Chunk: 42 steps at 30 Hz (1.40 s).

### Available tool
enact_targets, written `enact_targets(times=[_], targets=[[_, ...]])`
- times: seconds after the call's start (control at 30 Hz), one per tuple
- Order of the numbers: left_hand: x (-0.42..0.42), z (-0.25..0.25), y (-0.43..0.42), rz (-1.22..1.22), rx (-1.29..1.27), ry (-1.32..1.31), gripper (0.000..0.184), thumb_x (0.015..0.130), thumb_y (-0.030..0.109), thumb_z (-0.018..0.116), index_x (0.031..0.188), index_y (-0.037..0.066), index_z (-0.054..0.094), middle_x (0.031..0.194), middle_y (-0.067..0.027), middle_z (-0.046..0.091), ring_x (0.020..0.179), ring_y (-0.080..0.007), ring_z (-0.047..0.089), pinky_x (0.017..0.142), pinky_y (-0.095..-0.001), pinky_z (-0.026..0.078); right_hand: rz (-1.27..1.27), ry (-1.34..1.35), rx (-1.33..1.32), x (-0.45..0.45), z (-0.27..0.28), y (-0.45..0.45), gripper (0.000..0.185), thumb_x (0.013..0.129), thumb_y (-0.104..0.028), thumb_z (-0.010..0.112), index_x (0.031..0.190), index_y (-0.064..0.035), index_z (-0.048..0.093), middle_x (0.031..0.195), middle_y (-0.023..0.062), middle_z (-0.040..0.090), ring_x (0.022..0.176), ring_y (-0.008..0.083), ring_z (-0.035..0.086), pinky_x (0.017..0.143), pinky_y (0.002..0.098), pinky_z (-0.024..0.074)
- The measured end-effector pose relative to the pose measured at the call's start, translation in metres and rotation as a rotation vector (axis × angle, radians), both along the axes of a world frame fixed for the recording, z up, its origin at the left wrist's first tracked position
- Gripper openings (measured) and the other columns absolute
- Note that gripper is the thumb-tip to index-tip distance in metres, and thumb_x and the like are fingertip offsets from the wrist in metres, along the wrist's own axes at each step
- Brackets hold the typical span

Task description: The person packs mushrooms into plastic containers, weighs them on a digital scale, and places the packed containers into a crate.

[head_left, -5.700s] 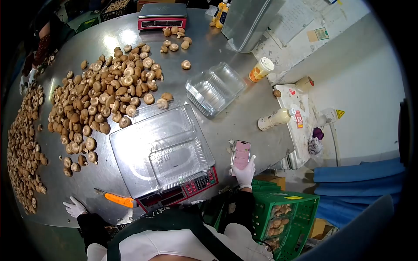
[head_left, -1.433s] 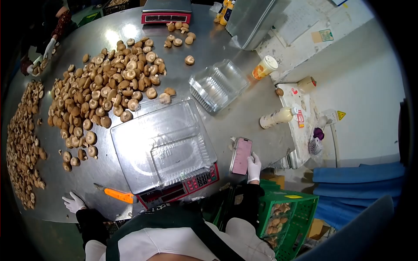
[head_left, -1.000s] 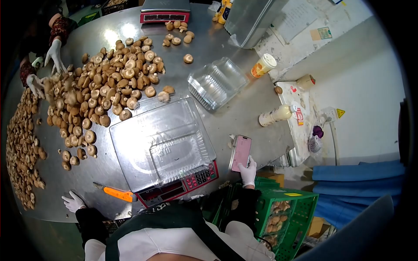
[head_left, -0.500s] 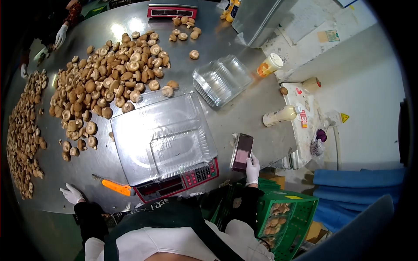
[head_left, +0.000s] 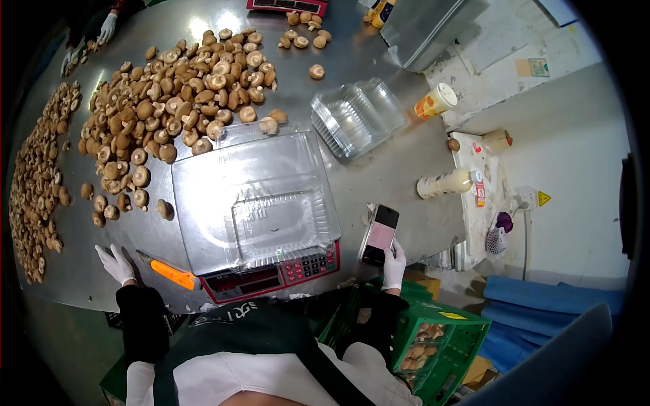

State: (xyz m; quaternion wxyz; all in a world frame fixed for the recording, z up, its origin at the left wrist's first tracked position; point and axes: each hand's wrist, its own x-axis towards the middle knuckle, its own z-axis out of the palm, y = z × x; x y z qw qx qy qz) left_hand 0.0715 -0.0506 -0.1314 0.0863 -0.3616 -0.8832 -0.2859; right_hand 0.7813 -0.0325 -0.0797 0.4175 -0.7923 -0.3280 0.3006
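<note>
My left hand [head_left: 116,265], in a white glove, rests on the steel table's front edge with its fingers spread. Just right of it lies an orange-handled knife [head_left: 175,273]. My right hand [head_left: 393,266], also gloved, touches the lower right edge of a phone [head_left: 380,235] lying on the table; its fingers are partly bent and hold nothing. Between my hands stands a red scale [head_left: 308,269] with a clear open plastic box [head_left: 277,223] on its plate. Beyond it spreads a large pile of mushrooms [head_left: 179,101].
Clear containers [head_left: 355,118] sit behind the scale, near a paper cup [head_left: 435,101] and a bottle [head_left: 443,183]. A second mushroom pile [head_left: 40,176] lies far left. A co-worker's gloved hands [head_left: 106,28] are at the top left. A green crate [head_left: 443,345] stands below right.
The view has shifted, with the table sliding upward. The phone's screen has changed from pink to partly black. The co-worker's hands have moved off the large pile. A mushroom now lies left of the scale.
</note>
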Motion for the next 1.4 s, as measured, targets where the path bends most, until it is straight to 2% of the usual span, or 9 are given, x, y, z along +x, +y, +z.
enact_targets(times=[0.2,0.57,0.63,1.4], targets=[[0.0,-0.0003,0.0006,-0.011,-0.04,0.042,0.064,0.091,0.042,0.042,0.136,-0.002,0.028,0.135,-0.0248,0.036,0.123,-0.038,0.036,0.101,-0.0414,0.03,-0.024,0.037,0.035,-0.0034,0.0008,0.0007,0.04,0.08,0.0,0.052,0.12,0.0051,0.051,0.103,0.008,0.054,0.09,0.0139,0.054,0.081,0.0257,0.0436],[0.0033,0.003,0.0019,0.026,-0.134,0.044,0.064,0.091,0.043,0.04,0.136,-0.001,0.028,0.132,-0.0247,0.039,0.12,-0.038,0.038,0.099,-0.0422,0.031,-0.047,0.012,0.07,-0.0051,-0.002,0.0002,0.039,0.079,-0.003,0.053,0.119,0.0016,0.054,0.097,0.0057,0.053,0.077,0.0096,0.052,0.075,0.0242,0.0441],[0.0,0.0002,0.0011,0.03,-0.155,0.072,0.063,0.091,0.043,0.041,0.138,0.003,0.027,0.133,-0.0233,0.039,0.121,-0.0377,0.038,0.099,-0.0415,0.031,-0.038,0.003,0.064,-0.0035,-0.0035,-0.001,0.039,0.079,-0.003,0.053,0.119,0.0015,0.054,0.096,0.0059,0.053,0.077,0.0098,0.052,0.075,0.0242,0.044],[0.0,-0.0003,0.0014,0.007,-0.165,0.079,0.064,0.091,0.045,0.039,0.136,0.0,0.029,0.132,-0.0246,0.039,0.12,-0.0381,0.037,0.1,-0.0431,0.03,-0.01,-0.062,0.043,-0.0045,-0.0029,-0.001,0.039,0.08,-0.005,0.053,0.119,0.0004,0.054,0.096,0.007,0.052,0.078,0.0124,0.051,0.076,0.0263,0.0437]])
